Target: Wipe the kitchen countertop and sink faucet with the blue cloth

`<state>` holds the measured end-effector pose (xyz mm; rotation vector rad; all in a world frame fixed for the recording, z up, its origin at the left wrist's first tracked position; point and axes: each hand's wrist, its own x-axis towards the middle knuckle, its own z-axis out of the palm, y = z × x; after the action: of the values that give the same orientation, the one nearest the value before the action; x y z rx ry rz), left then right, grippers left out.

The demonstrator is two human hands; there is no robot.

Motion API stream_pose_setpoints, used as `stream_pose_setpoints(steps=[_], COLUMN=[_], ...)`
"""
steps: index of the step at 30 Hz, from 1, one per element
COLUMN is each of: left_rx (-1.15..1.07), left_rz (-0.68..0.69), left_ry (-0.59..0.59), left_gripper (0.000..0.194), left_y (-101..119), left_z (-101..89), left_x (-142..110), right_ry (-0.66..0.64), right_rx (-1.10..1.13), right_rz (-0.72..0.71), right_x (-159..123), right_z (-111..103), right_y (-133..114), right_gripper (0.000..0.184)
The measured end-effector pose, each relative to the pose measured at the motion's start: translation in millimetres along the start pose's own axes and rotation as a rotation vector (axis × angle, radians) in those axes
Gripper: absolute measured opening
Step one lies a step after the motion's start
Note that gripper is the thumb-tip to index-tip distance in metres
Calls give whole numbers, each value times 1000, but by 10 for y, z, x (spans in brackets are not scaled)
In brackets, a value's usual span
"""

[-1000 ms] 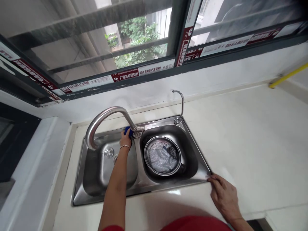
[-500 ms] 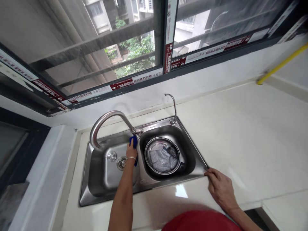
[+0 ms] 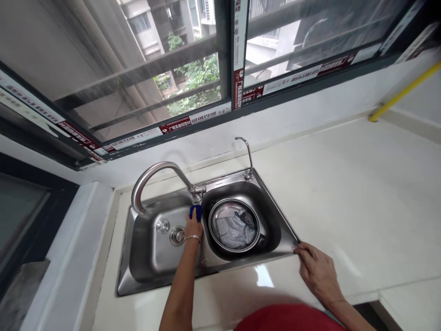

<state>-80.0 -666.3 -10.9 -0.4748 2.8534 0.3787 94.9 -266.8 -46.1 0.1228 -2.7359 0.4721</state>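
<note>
- Head view: a red sticker [image 3: 179, 124] along the window frame [image 3: 155, 141] is reading 广程高级铝型材, and the white strip [image 3: 210, 114] beside it is carrying smaller Chinese characters.
- Similar red-and-white lettering is running up the window's upright [image 3: 237, 59], partly legible; the strips at far left [image 3: 31, 101] are looking too blurred to read.
- A tiny label [image 3: 219, 184] is sitting on the sink's back rim, its print too small to make out.
- The left hand [image 3: 194, 227] is gripping a blue cloth [image 3: 196, 211], fingers curling over it with little gap; the hand is hiding its lower part, so its full shape cannot be told.
- That cloth is lying inside the left basin [image 3: 161, 257], against its right wall, just below the base of the faucet [image 3: 137, 191].
- The right hand [image 3: 320, 271] is touching the sink's front right corner, fingers bunching together; whether they are pinching the rim, I cannot tell.
- A pot [image 3: 234, 251] is standing in the right basin [image 3: 274, 234], silvery crumpled material [image 3: 234, 232] partly covering its perforated insert [image 3: 227, 212].
- The picture's lower edge is cutting off both forearms and the red clothing [image 3: 285, 318].
</note>
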Motion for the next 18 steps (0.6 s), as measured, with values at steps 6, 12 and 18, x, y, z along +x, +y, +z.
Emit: stream_pose_setpoints(steps=[6, 12, 18], left_rx=[-17, -41, -93], left_rz=[-70, -127, -192], left_ry=[39, 50, 45], left_gripper=[60, 60, 64], left_y=[204, 301, 246], left_z=[-17, 17, -5], left_x=[-14, 264, 690], right_ry=[-5, -36, -53], right_rx=[18, -14, -39], right_rz=[-2, 10, -3], right_x=[-21, -33, -29], right_z=[3, -3, -17], right_y=[19, 32, 23], right_gripper=[27, 26, 27])
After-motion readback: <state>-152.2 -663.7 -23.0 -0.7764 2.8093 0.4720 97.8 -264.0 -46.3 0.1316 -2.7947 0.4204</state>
